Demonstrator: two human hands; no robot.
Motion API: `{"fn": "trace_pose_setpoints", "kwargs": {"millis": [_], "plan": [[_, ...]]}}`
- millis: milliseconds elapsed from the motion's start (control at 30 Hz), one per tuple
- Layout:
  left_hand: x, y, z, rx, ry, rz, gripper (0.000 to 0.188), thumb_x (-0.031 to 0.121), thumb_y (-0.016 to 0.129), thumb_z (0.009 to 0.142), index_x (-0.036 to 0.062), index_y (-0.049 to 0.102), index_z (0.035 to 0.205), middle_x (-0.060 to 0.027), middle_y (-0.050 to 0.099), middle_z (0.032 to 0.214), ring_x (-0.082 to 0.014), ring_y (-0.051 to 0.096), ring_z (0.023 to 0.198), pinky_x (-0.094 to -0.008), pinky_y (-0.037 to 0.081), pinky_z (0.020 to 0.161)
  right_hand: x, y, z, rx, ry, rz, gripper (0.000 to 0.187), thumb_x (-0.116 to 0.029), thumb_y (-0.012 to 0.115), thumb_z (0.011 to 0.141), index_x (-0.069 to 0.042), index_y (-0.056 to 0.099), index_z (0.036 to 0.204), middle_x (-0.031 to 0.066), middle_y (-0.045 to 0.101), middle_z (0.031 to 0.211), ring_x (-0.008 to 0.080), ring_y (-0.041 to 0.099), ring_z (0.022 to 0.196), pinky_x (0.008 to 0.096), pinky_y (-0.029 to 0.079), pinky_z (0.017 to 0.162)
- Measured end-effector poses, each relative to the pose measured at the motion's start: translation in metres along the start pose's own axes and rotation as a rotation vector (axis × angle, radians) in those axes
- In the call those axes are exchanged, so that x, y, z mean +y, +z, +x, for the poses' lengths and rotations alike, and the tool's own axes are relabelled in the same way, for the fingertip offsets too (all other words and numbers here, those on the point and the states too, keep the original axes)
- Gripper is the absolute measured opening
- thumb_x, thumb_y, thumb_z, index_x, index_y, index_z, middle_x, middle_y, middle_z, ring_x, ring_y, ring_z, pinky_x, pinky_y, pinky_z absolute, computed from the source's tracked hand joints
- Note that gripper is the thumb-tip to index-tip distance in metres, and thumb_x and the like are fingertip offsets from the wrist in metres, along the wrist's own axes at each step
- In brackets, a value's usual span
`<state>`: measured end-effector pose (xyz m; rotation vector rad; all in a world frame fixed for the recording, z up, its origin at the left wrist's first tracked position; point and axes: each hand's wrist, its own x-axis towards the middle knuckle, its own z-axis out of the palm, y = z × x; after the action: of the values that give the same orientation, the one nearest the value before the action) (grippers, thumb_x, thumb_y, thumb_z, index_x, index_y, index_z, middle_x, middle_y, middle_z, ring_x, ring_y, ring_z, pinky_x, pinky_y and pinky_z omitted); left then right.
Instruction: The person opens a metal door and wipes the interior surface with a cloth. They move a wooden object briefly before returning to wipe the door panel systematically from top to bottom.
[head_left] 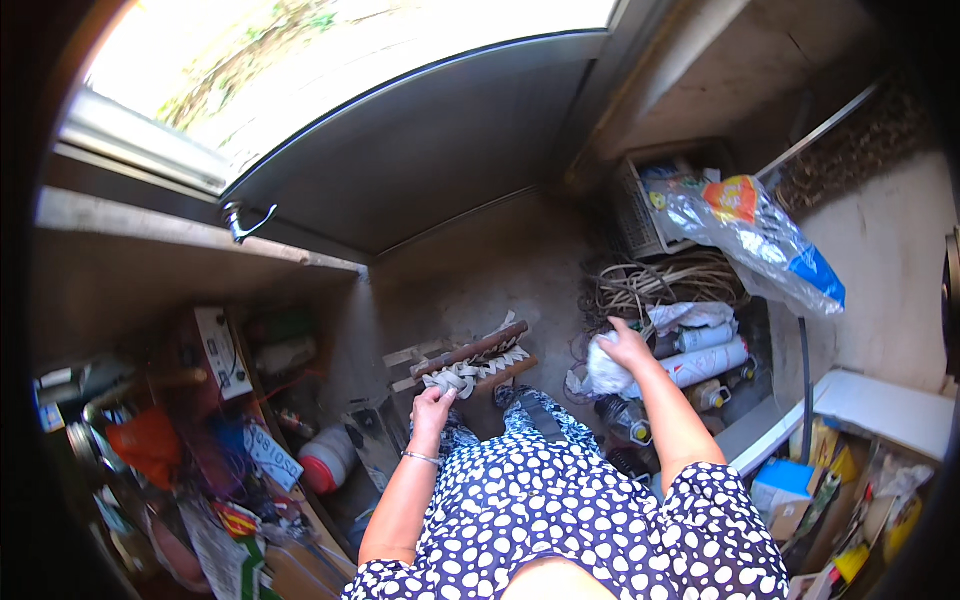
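My left hand (431, 410) is closed, its fingers pinching the end of a braided whitish rope (458, 380). That rope runs along two brown bars (470, 347) lying low in front of me. Off to the right, my right hand (629, 346) grips a crumpled white bundle (606, 371), a plastic bag or cloth; I cannot tell which. Close to this hand are a coil of pale cable (668, 282) and a white cylinder-shaped tube (706, 362). Dark bottles (625, 418) stand below the bundle.
A dark door (430, 140) with a metal handle (245, 222) is ahead. At the right are a crate (640, 205), a large clear plastic bag (765, 240) and a white-topped shelf (885, 410) over boxes. Cluttered items, including a red-and-grey container (328, 460), fill the left.
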<state>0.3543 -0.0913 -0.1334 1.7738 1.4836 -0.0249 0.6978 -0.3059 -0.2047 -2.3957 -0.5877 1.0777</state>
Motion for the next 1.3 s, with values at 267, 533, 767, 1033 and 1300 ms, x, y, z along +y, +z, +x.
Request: {"fn": "trace_pose_setpoints", "kwargs": {"millis": [267, 533, 767, 1033, 1300], "plan": [[0.043, -0.015, 0.069, -0.210, -0.002, -0.411, 0.015, 0.014, 0.061, 0.088, 0.0016, 0.069, 0.092, 0.0046, 0.064, 0.081, -0.0036, 0.051, 0.071, -0.0200, 0.039, 0.065, 0.116, 0.062, -0.099, 0.011, 0.459, 0.081, 0.068, -0.042, 0.068, 0.072, -0.008, 0.048, 0.128, 0.0249, 0.057, 0.118, 0.0371, 0.054, 0.112, 0.0390, 0.042, 0.095], [0.076, -0.051, 0.147, -0.342, 0.121, -0.327, 0.018, 0.016, 0.063, 0.088, 0.0059, 0.062, 0.074, 0.0092, 0.050, 0.066, -0.0022, 0.037, 0.058, -0.0206, 0.029, 0.051, 0.077, 0.129, -0.105, 0.274, 0.625, 0.365, 0.050, -0.041, 0.068, 0.073, -0.005, 0.061, 0.107, 0.0196, 0.064, 0.105, 0.0321, 0.060, 0.101, 0.0365, 0.045, 0.089], [0.115, -0.082, 0.201, -0.630, 0.016, -0.290, 0.016, 0.015, 0.057, 0.091, 0.0039, 0.066, 0.099, 0.0025, 0.065, 0.088, -0.0050, 0.054, 0.076, -0.0207, 0.043, 0.071, -0.049, 0.094, -0.051, 0.704, 0.396, 0.841, 0.034, -0.026, 0.066, 0.083, -0.003, 0.061, 0.107, 0.0118, 0.065, 0.103, 0.0182, 0.059, 0.097, 0.0294, 0.044, 0.086], [0.084, -0.041, 0.275, -0.663, -0.127, -0.295, 0.015, 0.015, 0.056, 0.092, 0.0060, 0.066, 0.099, 0.0016, 0.066, 0.092, -0.0067, 0.058, 0.082, -0.0221, 0.045, 0.075, -0.136, 0.084, 0.071, 0.552, 0.207, 1.021, 0.033, -0.021, 0.067, 0.084, -0.004, 0.060, 0.111, 0.0091, 0.064, 0.104, 0.0142, 0.057, 0.098, 0.0271, 0.044, 0.086], [-0.015, 0.043, 0.331, -0.386, -0.457, -0.323, 0.011, 0.020, 0.058, 0.091, 0.0099, 0.063, 0.093, 0.0009, 0.064, 0.083, -0.0085, 0.059, 0.069, -0.0208, 0.048, 0.057, -0.065, 0.154, 0.184, 0.434, 0.310, 0.984, 0.037, -0.027, 0.066, 0.084, -0.002, 0.059, 0.110, 0.0141, 0.065, 0.103, 0.0220, 0.059, 0.100, 0.0309, 0.044, 0.089]]}}
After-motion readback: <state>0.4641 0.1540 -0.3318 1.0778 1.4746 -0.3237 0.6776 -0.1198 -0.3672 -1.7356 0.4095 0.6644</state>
